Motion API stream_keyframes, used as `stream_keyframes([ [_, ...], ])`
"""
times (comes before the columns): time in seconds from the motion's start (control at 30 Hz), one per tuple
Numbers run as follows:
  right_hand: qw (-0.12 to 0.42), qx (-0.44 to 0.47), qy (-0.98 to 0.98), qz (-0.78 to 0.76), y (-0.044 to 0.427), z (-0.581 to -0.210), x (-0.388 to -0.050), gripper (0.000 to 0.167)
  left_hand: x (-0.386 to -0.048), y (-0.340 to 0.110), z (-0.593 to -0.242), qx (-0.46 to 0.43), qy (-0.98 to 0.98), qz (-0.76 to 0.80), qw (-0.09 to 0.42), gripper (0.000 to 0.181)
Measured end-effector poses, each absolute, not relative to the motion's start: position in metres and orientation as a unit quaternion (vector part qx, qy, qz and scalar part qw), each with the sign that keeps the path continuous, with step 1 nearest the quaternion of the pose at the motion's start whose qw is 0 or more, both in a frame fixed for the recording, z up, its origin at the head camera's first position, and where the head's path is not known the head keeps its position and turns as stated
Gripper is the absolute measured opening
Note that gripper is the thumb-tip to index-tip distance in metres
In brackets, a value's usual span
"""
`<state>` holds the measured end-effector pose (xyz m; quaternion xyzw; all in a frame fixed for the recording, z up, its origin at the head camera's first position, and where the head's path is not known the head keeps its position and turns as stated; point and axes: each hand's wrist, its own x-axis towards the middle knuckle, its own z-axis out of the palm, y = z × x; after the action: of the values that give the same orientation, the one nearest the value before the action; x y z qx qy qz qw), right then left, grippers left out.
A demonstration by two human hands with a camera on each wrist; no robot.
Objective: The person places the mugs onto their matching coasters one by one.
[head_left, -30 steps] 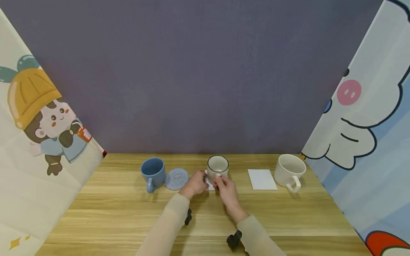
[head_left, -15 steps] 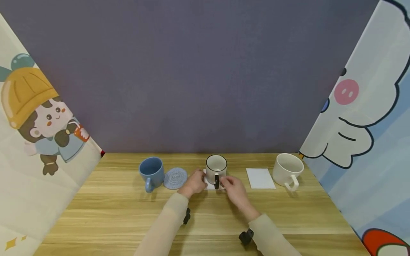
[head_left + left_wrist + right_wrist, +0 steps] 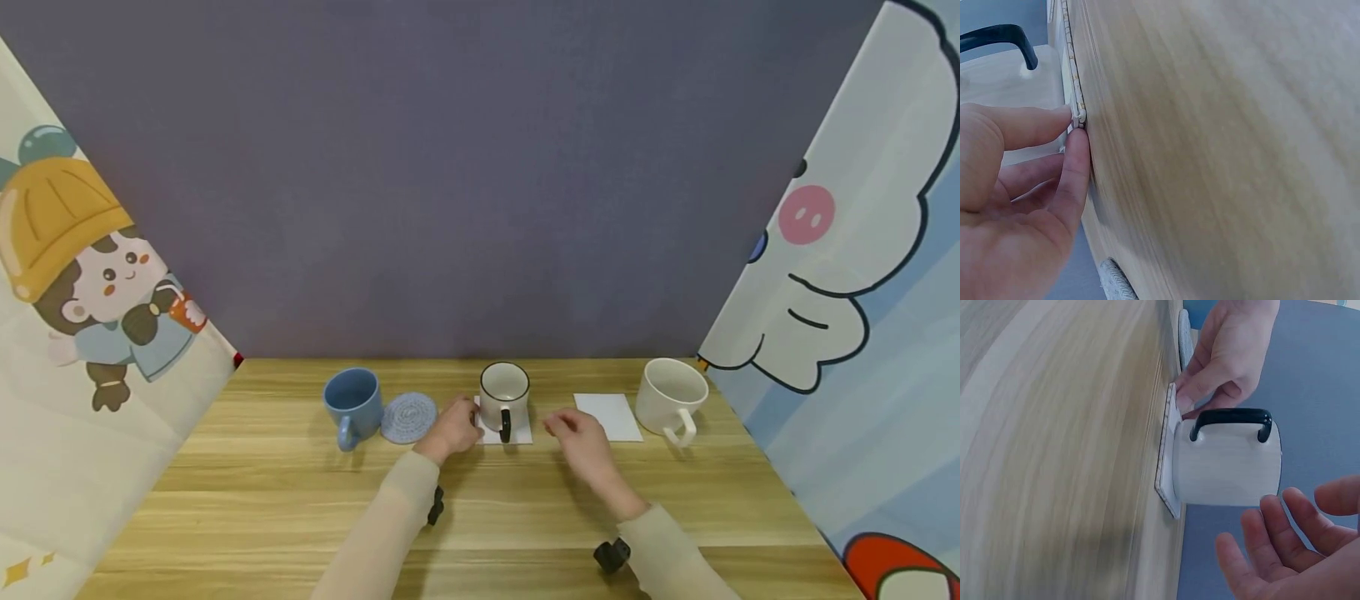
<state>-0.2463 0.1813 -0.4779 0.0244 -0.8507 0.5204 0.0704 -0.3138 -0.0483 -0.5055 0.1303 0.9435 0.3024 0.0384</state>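
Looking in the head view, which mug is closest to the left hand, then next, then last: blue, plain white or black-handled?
1. Black-handled mug, just right of the left hand
2. Blue mug, left, past the round coaster
3. Plain white mug, far right

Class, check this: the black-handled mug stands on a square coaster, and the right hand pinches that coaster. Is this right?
Not the right hand: the left hand pinches the square coaster, as the left wrist view shows. The black-handled mug does stand on it.
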Motion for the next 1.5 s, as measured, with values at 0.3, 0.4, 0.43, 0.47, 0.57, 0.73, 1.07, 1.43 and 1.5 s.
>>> stream_keyframes([
  [0.3,0.104,0.042,-0.872,0.476,0.206,-0.471,-0.241,0.017,-0.312,-0.048,-0.506,0.135,0.941,0.307,0.037,0.031],
  [0.4,0.110,0.045,-0.879,0.461,0.215,-0.468,-0.240,0.017,-0.312,-0.048,-0.506,0.135,0.941,0.310,0.031,0.033],
  [0.43,0.110,0.045,-0.881,0.459,0.218,-0.466,-0.240,0.017,-0.313,-0.048,-0.506,0.134,0.941,0.309,0.028,0.034],
  [0.47,0.110,0.044,-0.882,0.456,0.221,-0.465,-0.240,0.018,-0.313,-0.048,-0.505,0.132,0.941,0.309,0.028,0.035],
  [0.57,0.110,0.040,-0.886,0.449,0.229,-0.463,-0.240,0.019,-0.313,-0.048,-0.505,0.126,0.942,0.309,0.027,0.036],
  [0.73,0.107,0.034,-0.890,0.442,0.241,-0.458,-0.237,0.022,-0.314,-0.048,-0.506,0.124,0.943,0.306,0.027,0.036],
  [1.07,0.135,0.029,-0.899,0.416,0.267,-0.452,-0.232,0.024,-0.313,-0.046,-0.506,0.121,0.943,0.307,0.031,0.038],
  [1.43,0.166,0.037,-0.899,0.405,0.286,-0.444,-0.230,0.029,-0.313,-0.045,-0.505,0.104,0.944,0.309,0.044,0.039],
  [1.5,0.173,0.036,-0.897,0.405,0.290,-0.444,-0.230,0.029,-0.312,-0.045,-0.504,0.105,0.944,0.310,0.043,0.039],
])
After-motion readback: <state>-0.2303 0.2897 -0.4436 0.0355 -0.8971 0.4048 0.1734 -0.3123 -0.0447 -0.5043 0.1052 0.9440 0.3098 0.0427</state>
